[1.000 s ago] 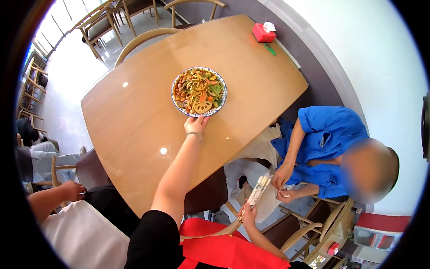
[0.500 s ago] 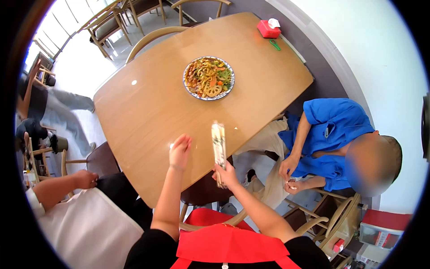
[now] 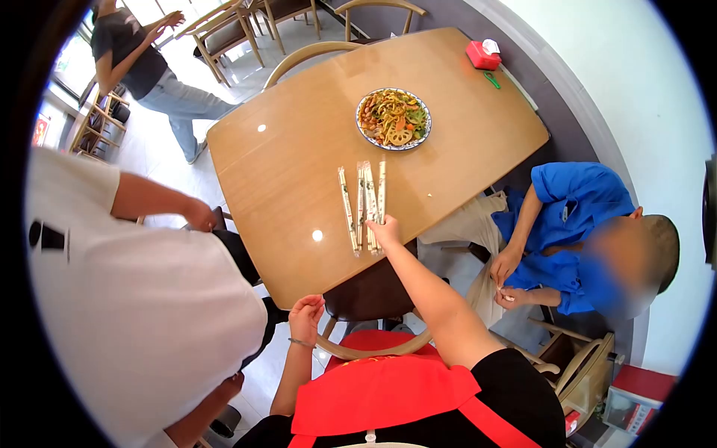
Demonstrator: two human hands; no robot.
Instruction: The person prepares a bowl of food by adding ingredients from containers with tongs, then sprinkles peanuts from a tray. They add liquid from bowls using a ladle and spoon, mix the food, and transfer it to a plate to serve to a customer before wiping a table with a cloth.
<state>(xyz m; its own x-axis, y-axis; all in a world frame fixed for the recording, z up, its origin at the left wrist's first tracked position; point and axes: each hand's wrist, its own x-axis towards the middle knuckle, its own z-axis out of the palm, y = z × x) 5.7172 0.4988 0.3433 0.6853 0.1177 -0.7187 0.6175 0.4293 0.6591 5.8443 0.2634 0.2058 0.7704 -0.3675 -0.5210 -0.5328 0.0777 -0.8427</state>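
Observation:
Several pairs of paper-wrapped chopsticks lie side by side on the wooden table, slightly fanned. My right hand reaches to the rightmost wrapped pair, its fingers closed around the lower part. Near the table's front edge is my left hand, fingers curled together, with nothing visible in it. Beyond the chopsticks stands a blue-and-white patterned plate heaped with mixed food, including lotus root slices.
A red tissue box and a green object sit at the far right corner. A person in blue sits at right; a person in white stands at left. Another person stands further back. A chair is before me.
The bundled chopsticks in my right hand now lie spread on the table. My left hand has drawn back towards me. The person in white is closer, and the view has shifted.

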